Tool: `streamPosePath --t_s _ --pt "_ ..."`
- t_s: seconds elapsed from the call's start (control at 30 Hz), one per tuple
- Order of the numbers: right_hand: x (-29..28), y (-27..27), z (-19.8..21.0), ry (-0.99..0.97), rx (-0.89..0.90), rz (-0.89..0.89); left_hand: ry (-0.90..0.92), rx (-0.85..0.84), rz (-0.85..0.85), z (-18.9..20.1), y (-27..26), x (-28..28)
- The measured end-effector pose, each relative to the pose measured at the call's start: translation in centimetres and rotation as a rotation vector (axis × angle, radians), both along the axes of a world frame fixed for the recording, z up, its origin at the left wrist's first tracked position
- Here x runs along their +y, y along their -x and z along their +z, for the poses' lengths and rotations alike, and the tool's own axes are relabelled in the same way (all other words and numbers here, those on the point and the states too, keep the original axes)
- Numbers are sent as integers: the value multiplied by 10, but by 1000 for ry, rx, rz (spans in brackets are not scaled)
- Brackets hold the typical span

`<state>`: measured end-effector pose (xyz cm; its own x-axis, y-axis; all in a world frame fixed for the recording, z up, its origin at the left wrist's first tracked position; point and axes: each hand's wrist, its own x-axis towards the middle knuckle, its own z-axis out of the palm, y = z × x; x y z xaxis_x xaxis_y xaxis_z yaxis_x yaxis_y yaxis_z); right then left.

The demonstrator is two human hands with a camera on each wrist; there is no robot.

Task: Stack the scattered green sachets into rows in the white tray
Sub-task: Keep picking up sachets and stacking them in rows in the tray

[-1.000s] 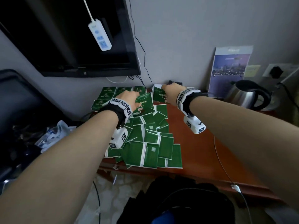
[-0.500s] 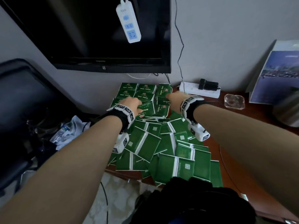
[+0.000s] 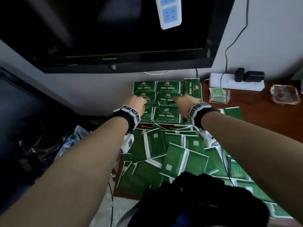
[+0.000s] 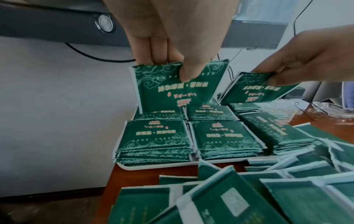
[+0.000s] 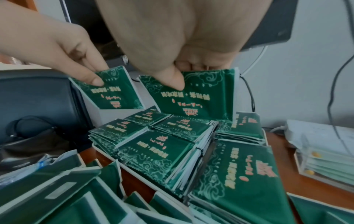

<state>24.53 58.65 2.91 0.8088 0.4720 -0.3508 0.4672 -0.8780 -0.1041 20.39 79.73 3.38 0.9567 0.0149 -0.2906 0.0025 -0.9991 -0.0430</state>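
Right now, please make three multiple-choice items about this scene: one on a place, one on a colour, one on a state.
1. Where are the loose sachets lying?
A. in front of the white tray
B. behind the tray
C. on the floor

2. What colour is the power strip on the desk?
A. black
B. white
C. green

3. What is the left hand doing?
A. resting open
B. pinching a held sachet
C. pushing the tray

Key: 1 A, the pile lies nearer than the white tray. 2 B, its casing is white. 3 B, thumb and fingers clamp its edge.
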Motion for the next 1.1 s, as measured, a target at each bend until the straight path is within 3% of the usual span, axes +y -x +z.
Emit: streamPosePath --t_s 0.4,0.8,1.1 --pt "40 -65 -43 -100 3 -162 -23 -16 -107 -42 -87 43" --pt "57 -125 -84 -44 -3 -74 -66 -46 -131 -72 -136 59" --pt "61 -131 -106 32 44 7 -38 -37 -182 -102 -136 66"
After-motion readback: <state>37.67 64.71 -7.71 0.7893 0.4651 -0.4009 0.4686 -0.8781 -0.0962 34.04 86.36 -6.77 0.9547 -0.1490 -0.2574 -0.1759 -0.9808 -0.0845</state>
